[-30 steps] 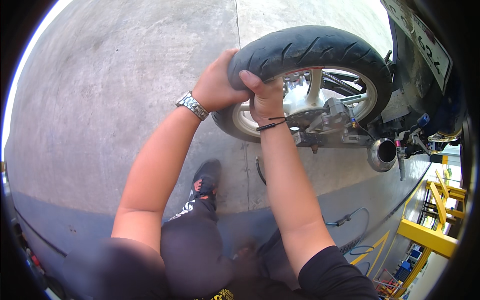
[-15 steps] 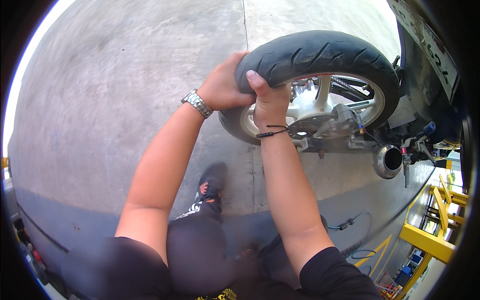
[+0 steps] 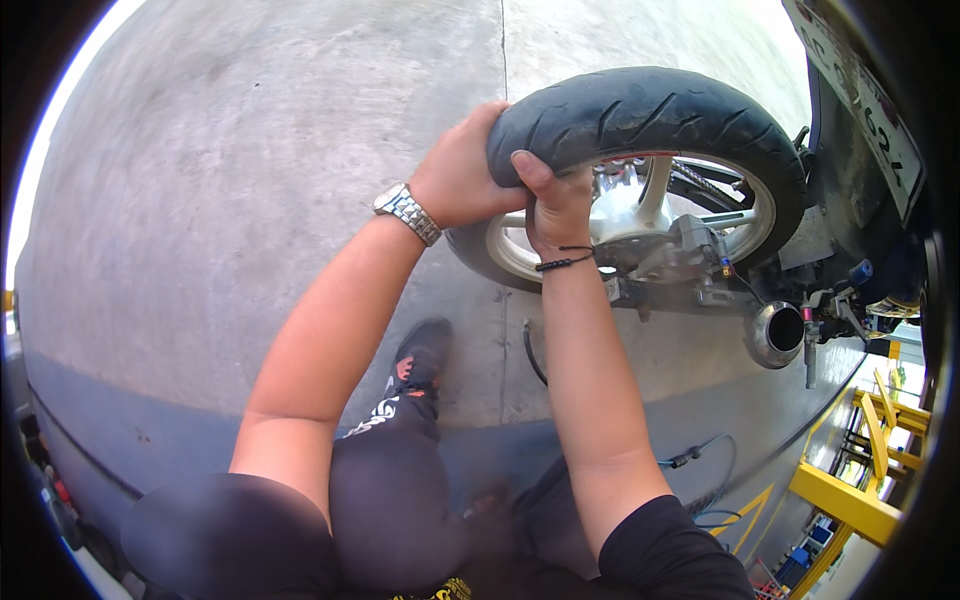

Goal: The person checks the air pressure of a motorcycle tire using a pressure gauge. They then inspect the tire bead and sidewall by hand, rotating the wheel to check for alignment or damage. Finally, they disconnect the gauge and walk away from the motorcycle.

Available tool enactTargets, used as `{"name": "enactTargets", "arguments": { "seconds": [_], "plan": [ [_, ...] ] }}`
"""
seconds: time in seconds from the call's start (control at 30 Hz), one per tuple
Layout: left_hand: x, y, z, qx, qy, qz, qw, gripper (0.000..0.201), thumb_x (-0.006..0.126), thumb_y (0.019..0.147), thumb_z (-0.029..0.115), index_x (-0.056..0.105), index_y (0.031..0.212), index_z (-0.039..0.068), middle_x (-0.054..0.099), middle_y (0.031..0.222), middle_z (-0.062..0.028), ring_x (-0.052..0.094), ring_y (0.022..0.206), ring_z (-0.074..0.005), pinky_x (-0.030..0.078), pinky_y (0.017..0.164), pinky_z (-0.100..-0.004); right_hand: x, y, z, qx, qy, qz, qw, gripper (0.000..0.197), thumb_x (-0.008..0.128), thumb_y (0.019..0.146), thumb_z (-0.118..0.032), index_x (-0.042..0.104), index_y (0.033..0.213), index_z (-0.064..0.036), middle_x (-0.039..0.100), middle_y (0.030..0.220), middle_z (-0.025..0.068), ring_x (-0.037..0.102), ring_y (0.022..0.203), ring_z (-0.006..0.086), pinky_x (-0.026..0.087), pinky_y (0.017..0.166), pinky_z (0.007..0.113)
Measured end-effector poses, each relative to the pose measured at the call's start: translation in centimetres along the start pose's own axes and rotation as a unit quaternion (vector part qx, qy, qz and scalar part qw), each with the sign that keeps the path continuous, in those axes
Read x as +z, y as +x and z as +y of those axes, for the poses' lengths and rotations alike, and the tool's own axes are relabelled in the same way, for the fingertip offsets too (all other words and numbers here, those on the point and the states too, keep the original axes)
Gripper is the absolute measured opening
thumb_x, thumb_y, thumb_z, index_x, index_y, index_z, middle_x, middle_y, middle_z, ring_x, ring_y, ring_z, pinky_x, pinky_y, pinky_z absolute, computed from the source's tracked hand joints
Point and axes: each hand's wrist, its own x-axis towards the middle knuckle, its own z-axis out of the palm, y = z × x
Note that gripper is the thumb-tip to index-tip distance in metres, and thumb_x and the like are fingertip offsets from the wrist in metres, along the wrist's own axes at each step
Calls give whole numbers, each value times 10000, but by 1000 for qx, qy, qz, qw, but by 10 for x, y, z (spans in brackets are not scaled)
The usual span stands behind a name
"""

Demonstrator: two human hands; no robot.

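Observation:
A motorcycle's rear tyre (image 3: 650, 105), black and grooved, stands on a pale spoked wheel rim (image 3: 765, 215). My left hand (image 3: 465, 175), with a metal-banded watch (image 3: 408, 213) at the wrist, is closed around the tyre's left side. Close beside it, my right hand (image 3: 560, 205) grips the same part, its thumb lying over the tread and its other fingers mostly hidden. A dark cord bracelet (image 3: 567, 260) circles that wrist. Inside the wheel are a silver hub (image 3: 620, 212), a drive chain (image 3: 705, 180) and a brake caliper (image 3: 693, 240).
The round exhaust outlet (image 3: 777, 333) sits right of the wheel, below the licence plate (image 3: 880, 130). A black hose (image 3: 533, 350) shows on the concrete floor (image 3: 250, 200) by my right forearm. Yellow metal framing (image 3: 845, 500) and a thin blue hose (image 3: 722, 515) are at the lower right.
Both hands keep hold of the tyre and appear slightly further right. The whole view has shifted a little, and the black hose beside my right forearm now shows.

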Motion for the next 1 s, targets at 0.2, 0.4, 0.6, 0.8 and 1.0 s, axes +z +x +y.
{"name": "enactTargets", "arguments": {
  "seconds": [0.2,0.4,0.6,0.8,1.0],
  "plan": [
    [8,-8,0,14,74,66,995,894,844,627,349,456,1367,32,639,1192,-213,623,1121,-355,491,970,-417,-13,4,4,35,57,-14,998,603,906,695,-195,584,1184,-50,633,1110,36,608,1039,171,484,947,333],
    [13,-11,11,-55,47,60,996,867,856,628,367,479,1335,34,646,1176,-231,644,1086,-361,517,922,-423,-29,15,5,84,116,-82,986,506,861,715,-111,611,1151,-57,650,1084,43,627,1025,198,508,940,353],
    [11,-10,9,-31,71,56,995,853,857,625,355,485,1327,46,672,1114,-226,668,1044,-356,535,885,-414,-26,15,4,80,124,-78,986,487,840,717,-84,613,1147,-55,651,1074,42,628,1016,200,505,939,354],
    [3,-7,-2,-8,35,33,999,867,856,628,364,477,1343,51,671,1133,-213,669,1044,-350,534,888,-410,1,5,2,26,100,17,995,494,826,725,-125,595,1155,-52,640,1062,37,622,993,187,496,931,346],
    [9,-9,14,-34,69,39,996,896,863,633,382,467,1365,51,661,1174,-198,655,1085,-329,522,918,-399,-20,11,0,73,98,-58,991,483,834,731,-138,600,1146,-62,636,1066,31,615,1009,185,484,943,341]
  ]
}}
